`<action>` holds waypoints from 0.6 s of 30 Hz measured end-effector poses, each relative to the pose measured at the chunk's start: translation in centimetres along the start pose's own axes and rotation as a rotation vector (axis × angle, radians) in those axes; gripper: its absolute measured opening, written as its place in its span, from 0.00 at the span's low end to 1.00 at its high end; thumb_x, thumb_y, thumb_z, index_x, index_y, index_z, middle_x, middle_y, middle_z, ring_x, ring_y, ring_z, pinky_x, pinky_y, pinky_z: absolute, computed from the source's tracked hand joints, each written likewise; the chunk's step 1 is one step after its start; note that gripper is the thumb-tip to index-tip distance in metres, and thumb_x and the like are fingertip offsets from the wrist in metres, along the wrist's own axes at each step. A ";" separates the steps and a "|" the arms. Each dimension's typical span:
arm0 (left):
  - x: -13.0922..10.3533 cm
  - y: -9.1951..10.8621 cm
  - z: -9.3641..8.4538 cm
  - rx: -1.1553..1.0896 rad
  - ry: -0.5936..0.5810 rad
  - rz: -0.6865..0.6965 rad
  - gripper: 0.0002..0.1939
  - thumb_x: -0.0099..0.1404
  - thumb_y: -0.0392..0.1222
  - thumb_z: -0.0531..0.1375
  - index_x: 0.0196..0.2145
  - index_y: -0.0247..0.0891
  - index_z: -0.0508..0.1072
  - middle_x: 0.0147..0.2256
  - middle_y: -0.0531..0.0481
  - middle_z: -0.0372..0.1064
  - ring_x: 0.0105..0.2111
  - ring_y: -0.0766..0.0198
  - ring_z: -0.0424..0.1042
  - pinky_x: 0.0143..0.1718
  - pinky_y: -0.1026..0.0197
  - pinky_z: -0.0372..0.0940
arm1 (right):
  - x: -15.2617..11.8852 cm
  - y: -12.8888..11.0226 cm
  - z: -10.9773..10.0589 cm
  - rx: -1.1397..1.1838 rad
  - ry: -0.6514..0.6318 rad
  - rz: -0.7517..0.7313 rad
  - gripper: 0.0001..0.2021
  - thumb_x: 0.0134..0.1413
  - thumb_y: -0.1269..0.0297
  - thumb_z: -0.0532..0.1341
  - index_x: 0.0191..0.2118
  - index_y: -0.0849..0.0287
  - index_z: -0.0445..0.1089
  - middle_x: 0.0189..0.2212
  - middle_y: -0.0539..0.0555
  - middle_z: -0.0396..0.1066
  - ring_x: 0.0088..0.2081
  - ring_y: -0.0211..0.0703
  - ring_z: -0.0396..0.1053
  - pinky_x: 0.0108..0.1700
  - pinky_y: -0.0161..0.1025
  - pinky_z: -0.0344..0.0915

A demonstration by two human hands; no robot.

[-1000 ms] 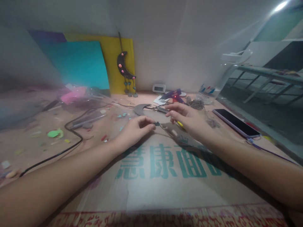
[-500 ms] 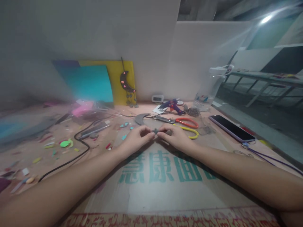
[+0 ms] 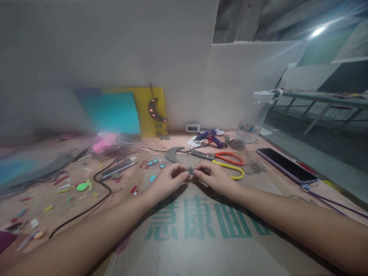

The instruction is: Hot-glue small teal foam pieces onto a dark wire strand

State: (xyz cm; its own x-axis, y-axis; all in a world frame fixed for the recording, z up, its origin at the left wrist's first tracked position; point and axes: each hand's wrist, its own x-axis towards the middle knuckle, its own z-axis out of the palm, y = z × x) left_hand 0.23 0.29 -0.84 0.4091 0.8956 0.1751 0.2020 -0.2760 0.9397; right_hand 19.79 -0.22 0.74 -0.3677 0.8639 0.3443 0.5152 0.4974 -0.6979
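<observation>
Between my fingertips is a small dark grey-green piece (image 3: 191,171), too small to make out closely. My left hand (image 3: 170,179) pinches it from the left and my right hand (image 3: 213,177) from the right, just above the board with green lettering (image 3: 198,218). Just beyond my hands lie a grey crescent (image 3: 174,154) and a pair of scissors (image 3: 229,158) with one red and one yellow handle loop. Small turquoise pieces (image 3: 152,178) lie left of my left hand.
A purple glue gun (image 3: 211,138) rests at the back near a small digital clock (image 3: 192,128). A clear bottle (image 3: 250,120) and a phone (image 3: 286,165) are on the right. Coloured scraps and a black cable (image 3: 107,188) spread leftward. A decorated crescent (image 3: 155,110) hangs before yellow card.
The whole scene sits slightly lower in the picture, as the head view has tilted up. Both hands keep pinching the small piece in nearly the same pose.
</observation>
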 end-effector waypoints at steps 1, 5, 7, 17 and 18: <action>0.0 0.0 0.0 0.008 -0.002 0.004 0.12 0.63 0.45 0.58 0.37 0.33 0.71 0.35 0.46 0.72 0.37 0.60 0.72 0.41 0.59 0.68 | 0.0 -0.1 0.0 -0.001 -0.005 -0.006 0.08 0.56 0.64 0.58 0.30 0.60 0.72 0.29 0.53 0.74 0.33 0.42 0.69 0.37 0.37 0.63; 0.0 0.1 -0.1 0.040 -0.006 0.013 0.11 0.62 0.45 0.58 0.36 0.34 0.71 0.35 0.47 0.72 0.37 0.61 0.72 0.40 0.60 0.67 | 0.0 -0.4 -0.1 -0.006 -0.010 0.009 0.08 0.56 0.65 0.58 0.30 0.60 0.72 0.29 0.53 0.75 0.33 0.42 0.70 0.37 0.37 0.64; 0.0 0.2 0.0 0.025 -0.005 0.010 0.11 0.62 0.45 0.58 0.36 0.34 0.70 0.35 0.47 0.72 0.37 0.61 0.72 0.40 0.60 0.67 | 0.0 -0.5 -0.1 -0.011 -0.009 0.004 0.08 0.56 0.64 0.58 0.31 0.60 0.72 0.29 0.53 0.74 0.33 0.42 0.69 0.37 0.37 0.63; 0.0 1.1 0.3 -0.033 0.026 -0.040 0.08 0.58 0.39 0.59 0.36 0.34 0.71 0.34 0.48 0.73 0.36 0.62 0.73 0.40 0.60 0.67 | 0.0 -0.3 0.0 -0.018 -0.024 0.000 0.08 0.57 0.63 0.58 0.32 0.60 0.72 0.30 0.53 0.74 0.34 0.42 0.69 0.37 0.38 0.63; -0.1 1.1 0.2 -0.031 0.023 -0.037 0.07 0.59 0.39 0.58 0.36 0.34 0.71 0.34 0.48 0.73 0.36 0.62 0.73 0.40 0.60 0.67 | 0.0 -0.3 0.0 -0.017 -0.026 0.001 0.08 0.57 0.64 0.58 0.32 0.60 0.72 0.30 0.53 0.74 0.34 0.42 0.69 0.37 0.38 0.63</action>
State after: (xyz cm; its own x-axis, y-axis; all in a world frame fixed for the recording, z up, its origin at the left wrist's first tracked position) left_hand 0.65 -0.15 0.10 0.3809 0.9130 0.1463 0.1892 -0.2318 0.9542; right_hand 19.64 -0.40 0.94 -0.3865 0.8623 0.3271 0.5284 0.4977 -0.6878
